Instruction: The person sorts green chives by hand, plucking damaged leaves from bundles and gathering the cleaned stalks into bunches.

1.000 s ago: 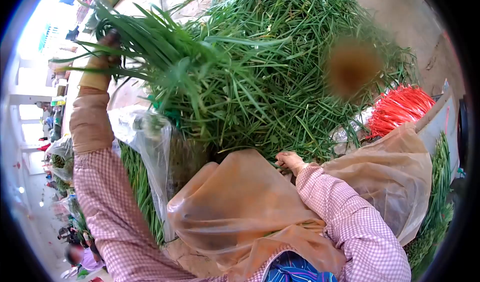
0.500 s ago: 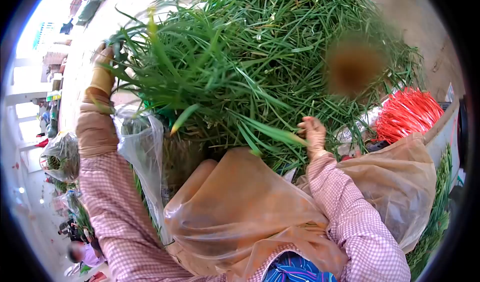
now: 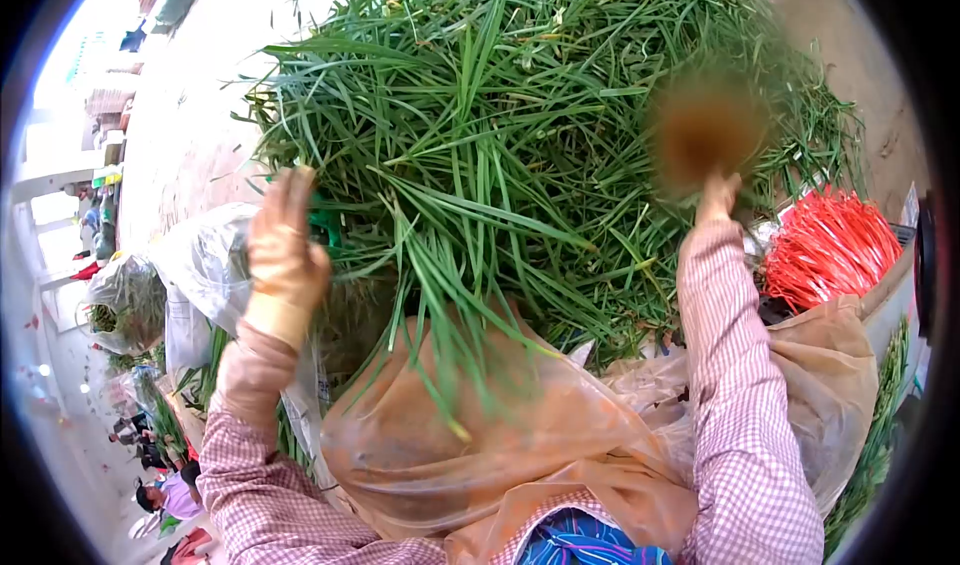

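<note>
A large heap of long, flat green leaves (image 3: 560, 115), like chives, lies in front of me. My left hand (image 3: 285, 250) is at the near left edge of the heap, fingers stretched out and nothing visible in them. Beside its fingertips, a bit of green plastic (image 3: 325, 220) shows under the leaves. My right hand (image 3: 718, 197) reaches over the right part of the heap. A brown blurred spot covers its fingertips, so what they touch is hidden. Several loose leaves (image 3: 440, 325) hang from the near edge over the brown plastic sheet (image 3: 440, 465) on my lap.
Red plastic strips (image 3: 830, 250) lie bundled at the right of the heap. Clear plastic bags (image 3: 205, 255) stand at the left, one (image 3: 125, 305) with greens inside. More green stalks (image 3: 870, 455) lie at the lower right. People (image 3: 180, 495) are in the left background.
My left hand has come from the far left edge of the heap nearer to me. Leaves that were blurred in motion now lie toward my lap. My right hand has moved forward and right.
</note>
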`<state>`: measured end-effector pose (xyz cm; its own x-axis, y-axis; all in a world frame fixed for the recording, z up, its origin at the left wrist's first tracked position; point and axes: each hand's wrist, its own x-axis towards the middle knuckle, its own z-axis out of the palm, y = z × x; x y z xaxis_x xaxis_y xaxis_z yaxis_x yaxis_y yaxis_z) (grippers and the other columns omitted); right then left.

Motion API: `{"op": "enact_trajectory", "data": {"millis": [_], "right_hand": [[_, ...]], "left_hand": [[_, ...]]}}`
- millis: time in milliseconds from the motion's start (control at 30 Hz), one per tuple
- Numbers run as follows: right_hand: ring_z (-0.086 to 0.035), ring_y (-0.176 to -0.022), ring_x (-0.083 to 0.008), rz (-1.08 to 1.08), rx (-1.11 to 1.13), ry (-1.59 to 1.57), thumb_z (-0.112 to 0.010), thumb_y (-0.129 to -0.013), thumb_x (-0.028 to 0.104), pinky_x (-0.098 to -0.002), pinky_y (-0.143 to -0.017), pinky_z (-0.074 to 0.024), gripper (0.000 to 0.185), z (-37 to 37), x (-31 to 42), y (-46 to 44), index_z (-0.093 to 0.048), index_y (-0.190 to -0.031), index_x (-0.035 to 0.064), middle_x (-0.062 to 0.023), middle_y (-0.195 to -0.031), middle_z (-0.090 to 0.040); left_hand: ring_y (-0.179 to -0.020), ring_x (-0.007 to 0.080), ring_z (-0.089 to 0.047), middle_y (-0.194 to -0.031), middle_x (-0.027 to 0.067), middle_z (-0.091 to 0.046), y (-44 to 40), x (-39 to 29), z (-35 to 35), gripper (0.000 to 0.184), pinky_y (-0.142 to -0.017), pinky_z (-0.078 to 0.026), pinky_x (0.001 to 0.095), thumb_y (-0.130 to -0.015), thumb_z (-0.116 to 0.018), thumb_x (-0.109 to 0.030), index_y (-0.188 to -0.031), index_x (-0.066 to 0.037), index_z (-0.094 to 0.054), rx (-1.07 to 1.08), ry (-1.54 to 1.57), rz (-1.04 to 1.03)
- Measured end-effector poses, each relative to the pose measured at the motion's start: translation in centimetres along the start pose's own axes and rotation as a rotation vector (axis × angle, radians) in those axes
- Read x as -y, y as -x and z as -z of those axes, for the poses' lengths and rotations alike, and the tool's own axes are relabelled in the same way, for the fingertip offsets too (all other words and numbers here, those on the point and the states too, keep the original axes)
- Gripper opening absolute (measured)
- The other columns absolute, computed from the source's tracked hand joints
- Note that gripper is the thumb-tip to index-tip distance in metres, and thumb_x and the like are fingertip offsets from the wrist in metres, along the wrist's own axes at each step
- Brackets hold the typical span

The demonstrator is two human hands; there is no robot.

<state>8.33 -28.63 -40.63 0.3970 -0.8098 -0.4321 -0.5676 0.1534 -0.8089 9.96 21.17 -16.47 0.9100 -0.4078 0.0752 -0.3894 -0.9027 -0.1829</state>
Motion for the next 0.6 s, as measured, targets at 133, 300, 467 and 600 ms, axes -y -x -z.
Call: {"op": "enact_trajectory", "data": {"millis": [133,300,467,600], "right_hand": [[-0.024,-0.136,-0.0354,0.204,0.131,0.043,-0.073,-0.057,0.066,-0.0417,-0.110,-0.0232,0.126,-6.4,2.1,-2.2,-0.006,-0.146,0.0069,-0.0251,-0.147,-0.020],[-0.035,-0.128,-0.0430,0.078,0.135,0.243,-0.084,-0.055,0.046,-0.0429,-0.104,-0.0321,0.124,-10.4,3.8,0.9,-0.007,-0.146,0.0097,-0.0330,-0.139,-0.028],[-0.051,-0.114,-0.0305,0.283,0.300,-0.046,-0.079,-0.063,0.008,-0.0345,-0.096,-0.0385,0.087,-10.0,2.9,0.5,-0.034,-0.137,0.0040,-0.0189,-0.128,-0.049],[-0.059,-0.086,-0.0188,0.167,0.548,-0.330,-0.071,-0.066,-0.005,-0.0278,-0.075,-0.0482,0.072,-7.6,0.6,0.1,-0.043,-0.132,0.0051,-0.0080,-0.105,-0.061]], "left_hand": [[-0.137,0.0331,-0.023,-0.144,0.0102,-0.034,1.7,-6.6,-1.9,0.087,-0.111,-0.011,0.0562,-0.065,-0.066,-0.007,-0.143,-0.023,-0.029,0.350,0.019,-0.222],[-0.136,0.0302,-0.029,-0.144,0.0045,-0.037,2.2,-9.1,-10.8,0.062,-0.111,-0.009,0.0563,-0.076,-0.050,-0.009,-0.136,-0.025,-0.043,0.008,-0.179,-0.588],[-0.136,0.0289,-0.029,-0.143,0.0022,-0.038,-1.8,-11.1,-14.3,0.065,-0.111,-0.004,0.0565,-0.076,-0.049,-0.005,-0.137,-0.026,-0.041,-0.091,-0.199,-0.638],[-0.124,0.0246,-0.043,-0.111,0.0033,-0.057,-1.7,-9.1,-13.8,0.066,-0.110,-0.002,0.0595,-0.077,-0.050,-0.007,-0.139,-0.024,-0.036,0.030,-0.117,-0.589]]}}
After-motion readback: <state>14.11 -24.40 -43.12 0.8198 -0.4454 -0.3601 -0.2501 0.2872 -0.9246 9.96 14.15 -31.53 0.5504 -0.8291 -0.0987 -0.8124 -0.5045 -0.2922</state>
